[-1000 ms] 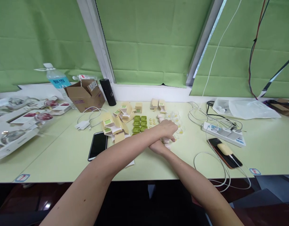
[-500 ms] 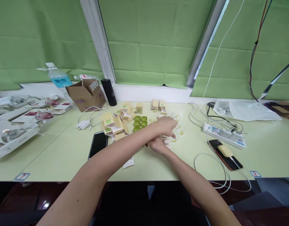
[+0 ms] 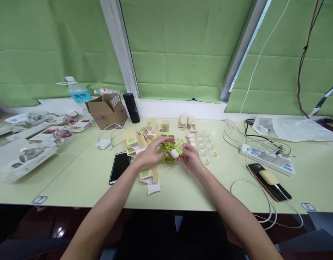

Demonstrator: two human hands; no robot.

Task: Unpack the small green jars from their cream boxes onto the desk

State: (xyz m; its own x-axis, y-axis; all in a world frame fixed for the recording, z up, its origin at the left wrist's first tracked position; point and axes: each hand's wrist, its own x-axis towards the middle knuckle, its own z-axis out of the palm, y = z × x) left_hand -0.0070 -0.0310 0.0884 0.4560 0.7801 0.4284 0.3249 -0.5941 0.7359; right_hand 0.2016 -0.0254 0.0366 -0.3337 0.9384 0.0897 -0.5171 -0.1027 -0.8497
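Observation:
My left hand [image 3: 152, 152] and my right hand [image 3: 190, 157] meet over the middle of the pale green table [image 3: 74, 169]. Between their fingertips they hold a small green case [image 3: 176, 151] with a white piece in it. Both hands' fingers are curled round it. Just below and behind it sit several more green cases [image 3: 165, 159]. A heap of small tan boxes with green labels [image 3: 135, 141] lies to the left. Several clear little cups with yellow bits [image 3: 206, 146] stand to the right.
A black phone [image 3: 120, 167] lies left of my left arm. A cardboard box [image 3: 108, 112], black cylinder [image 3: 131, 107] and water bottle [image 3: 79, 94] stand at the back left. A power strip [image 3: 266, 157], cables and a charging phone [image 3: 269, 177] lie right.
My arms were crossed, left hand reaching over the right to the clear cups. Now they are uncrossed and hold a green case together. The view has shifted a little.

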